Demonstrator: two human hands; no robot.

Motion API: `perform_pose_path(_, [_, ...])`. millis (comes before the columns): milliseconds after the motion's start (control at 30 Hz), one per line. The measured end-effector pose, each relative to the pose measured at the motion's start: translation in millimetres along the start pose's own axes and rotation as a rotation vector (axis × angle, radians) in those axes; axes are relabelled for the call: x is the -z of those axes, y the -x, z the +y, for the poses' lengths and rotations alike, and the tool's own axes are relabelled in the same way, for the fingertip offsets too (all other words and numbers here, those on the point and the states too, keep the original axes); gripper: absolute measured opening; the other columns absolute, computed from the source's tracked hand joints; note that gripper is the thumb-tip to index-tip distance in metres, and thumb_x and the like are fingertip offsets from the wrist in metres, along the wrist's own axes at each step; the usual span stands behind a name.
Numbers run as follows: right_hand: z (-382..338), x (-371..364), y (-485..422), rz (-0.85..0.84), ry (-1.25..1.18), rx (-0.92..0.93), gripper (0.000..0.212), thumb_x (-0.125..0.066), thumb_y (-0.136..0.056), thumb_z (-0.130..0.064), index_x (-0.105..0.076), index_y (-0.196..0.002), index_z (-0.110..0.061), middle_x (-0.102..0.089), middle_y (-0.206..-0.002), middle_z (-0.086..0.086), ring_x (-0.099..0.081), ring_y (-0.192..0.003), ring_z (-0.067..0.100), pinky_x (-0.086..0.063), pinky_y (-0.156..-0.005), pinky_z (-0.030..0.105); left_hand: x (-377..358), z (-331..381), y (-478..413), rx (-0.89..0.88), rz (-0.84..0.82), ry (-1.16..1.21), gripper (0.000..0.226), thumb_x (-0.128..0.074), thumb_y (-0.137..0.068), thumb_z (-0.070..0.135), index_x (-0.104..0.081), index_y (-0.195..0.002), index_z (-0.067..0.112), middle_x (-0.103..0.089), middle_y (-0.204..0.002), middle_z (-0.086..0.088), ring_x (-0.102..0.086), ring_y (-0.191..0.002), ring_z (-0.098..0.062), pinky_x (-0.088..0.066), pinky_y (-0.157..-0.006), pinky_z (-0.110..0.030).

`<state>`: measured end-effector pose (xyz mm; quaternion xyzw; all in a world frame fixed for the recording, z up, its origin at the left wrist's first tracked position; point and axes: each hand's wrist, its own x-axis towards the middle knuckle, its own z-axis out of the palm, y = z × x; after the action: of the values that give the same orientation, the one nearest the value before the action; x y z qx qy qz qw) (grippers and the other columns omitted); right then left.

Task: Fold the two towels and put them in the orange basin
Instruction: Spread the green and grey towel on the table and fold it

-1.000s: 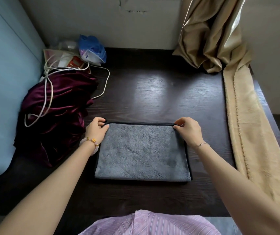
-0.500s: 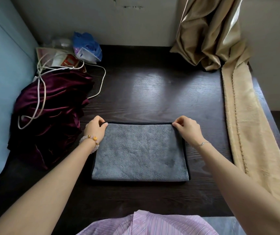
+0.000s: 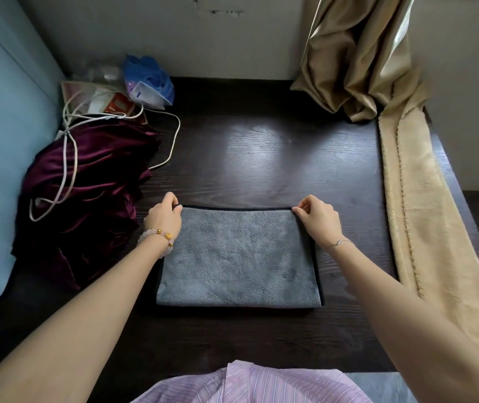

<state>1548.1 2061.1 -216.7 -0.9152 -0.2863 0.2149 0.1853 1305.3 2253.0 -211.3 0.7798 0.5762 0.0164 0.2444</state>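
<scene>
Closest to the camera there's a bit of pink striped shirt (image 3: 249, 385), and just past it the grey towel (image 3: 238, 257) lies flat on the dark wooden table (image 3: 261, 158). It's already doubled over into a tidy rectangle. The left hand (image 3: 164, 218) pinches the far left corner and the right hand (image 3: 318, 219) pinches the far right one, with fingers and thumb closed on the black-trimmed edge.

My read is that she's squaring up this fold. To do it well, I'd keep both corners taut, line the top layer's edge up with the trim underneath, then smooth toward the near edge so no air stays trapped (plush towels love to creep).

To the left sits a heap of maroon velvet cloth (image 3: 87, 199) with a white cable (image 3: 66, 158) looped over it. A long beige fleece cloth (image 3: 424, 213) runs down the right side, and I can't tell if that's the second towel.

As for containers, the orange basin isn't in view at all. The only one I see is a blue plastic bag (image 3: 148, 82) in the far left corner, and I can't make out what's in it. A gold curtain (image 3: 354, 59) hangs at the far right.
</scene>
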Motion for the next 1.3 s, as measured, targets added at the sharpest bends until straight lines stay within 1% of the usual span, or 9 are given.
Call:
perform_pose_path(267, [4.6, -4.1, 6.9, 0.061, 0.009, -0.013, 0.030, -0.060, -0.088, -0.041, -0.056, -0.100, -0.014, -0.056, -0.108, 0.007, -0.057, -0.099, 0.032, -0.040, -0.083, 0.037, -6.1, -2.5, -4.4, -0.027, 0.013, -0.042, 0.015, -0.047, -0.094, 0.026, -0.047, -0.096, 0.011, -0.063, -0.095, -0.016, -0.057, -0.086, -0.034, -0.038, -0.068, -0.034])
perform_pose_path(433, [2.4, -7.0, 34.3, 0.292, -0.008, 0.033, 0.027, -0.059, -0.089, -0.018, -0.055, -0.113, -0.005, -0.052, -0.116, 0.015, -0.054, -0.101, 0.037, -0.041, -0.081, 0.039, -3.9, 1.6, 6.9, 0.028, 0.085, 0.037, 0.026, -0.050, -0.093, 0.028, -0.049, -0.111, 0.010, -0.053, -0.112, -0.020, -0.053, -0.099, -0.039, -0.042, -0.078, -0.040])
perform_pose_path(500, [-5.4, -11.5, 56.2, 0.417, -0.031, 0.132, 0.022, -0.059, -0.085, -0.008, -0.060, -0.107, -0.004, -0.057, -0.107, 0.016, -0.054, -0.095, 0.036, -0.037, -0.080, 0.032, -3.3, 2.1, 24.9, -0.083, 0.253, -0.062, 0.027, -0.057, -0.088, 0.020, -0.054, -0.111, 0.006, -0.052, -0.113, -0.020, -0.049, -0.102, -0.040, -0.042, -0.083, -0.045])
perform_pose_path(567, [-15.8, -20.6, 82.6, 0.456, -0.049, 0.254, 0.018, -0.056, -0.082, -0.007, -0.063, -0.098, -0.006, -0.060, -0.097, 0.013, -0.056, -0.085, 0.034, -0.035, -0.077, 0.029, -8.2, 1.6, 48.6, -0.318, 0.385, -0.091, 0.022, -0.059, -0.082, 0.013, -0.059, -0.103, 0.004, -0.056, -0.105, -0.019, -0.052, -0.095, -0.039, -0.043, -0.082, -0.044])
perform_pose_path(700, [-33.5, -48.6, 136.4, 0.247, -0.137, 0.369, 0.028, -0.038, -0.083, -0.023, -0.063, -0.094, -0.015, -0.062, -0.094, 0.003, -0.064, -0.077, 0.024, -0.045, -0.066, 0.032, -30.6, -4.2, 109.6, -0.681, 0.238, 0.009, 0.023, -0.042, -0.084, 0.017, -0.063, -0.090, 0.009, -0.062, -0.091, -0.007, -0.054, -0.084, -0.021, -0.041, -0.079, -0.031])
perform_pose_path(867, [-47.7, -71.8, 162.9, 0.088, -0.181, 0.448, 0.038, -0.030, -0.085, -0.024, -0.060, -0.108, -0.015, -0.063, -0.106, 0.000, -0.068, -0.082, 0.020, -0.051, -0.059, 0.034, -53.3, -20.9, 141.5, -0.719, 0.076, -0.044, 0.033, -0.040, -0.081, 0.015, -0.069, -0.094, 0.006, -0.069, -0.093, -0.005, -0.068, -0.089, -0.022, -0.050, -0.084, -0.032])
perform_pose_path(1033, [-45.8, -89.6, 175.5, -0.091, -0.150, 0.457, 0.054, -0.022, -0.087, -0.034, -0.049, -0.130, -0.016, -0.053, -0.135, -0.002, -0.062, -0.108, 0.022, -0.053, -0.082, 0.038, -52.7, -22.9, 144.7, -0.719, 0.024, -0.104, 0.039, -0.038, -0.083, 0.019, -0.072, -0.099, 0.007, -0.071, -0.104, -0.004, -0.067, -0.101, -0.021, -0.053, -0.085, -0.036])
perform_pose_path(1167, [-27.3, -97.8, 173.5, 0.004, 0.010, 0.578, 0.043, -0.039, -0.090, -0.018, -0.049, -0.130, -0.008, -0.055, -0.135, 0.006, -0.051, -0.123, 0.013, -0.039, -0.100, 0.031, -57.3, -34.6, 147.2, -0.743, -0.024, -0.218, 0.045, -0.038, -0.083, 0.022, -0.063, -0.118, 0.008, -0.062, -0.125, -0.004, -0.059, -0.116, -0.021, -0.034, -0.099, -0.033])
perform_pose_path(1300, [-9.2, -99.7, 174.9, 0.063, 0.183, 0.485, 0.048, -0.039, -0.092, -0.030, -0.045, -0.138, -0.017, -0.043, -0.147, -0.002, -0.040, -0.135, 0.014, -0.025, -0.110, 0.035, -59.5, -48.6, 152.9, -0.656, -0.079, -0.307, 0.051, -0.032, -0.092, 0.037, -0.041, -0.137, 0.016, -0.046, -0.142, -0.001, -0.038, -0.131, -0.018, -0.025, -0.106, -0.035])
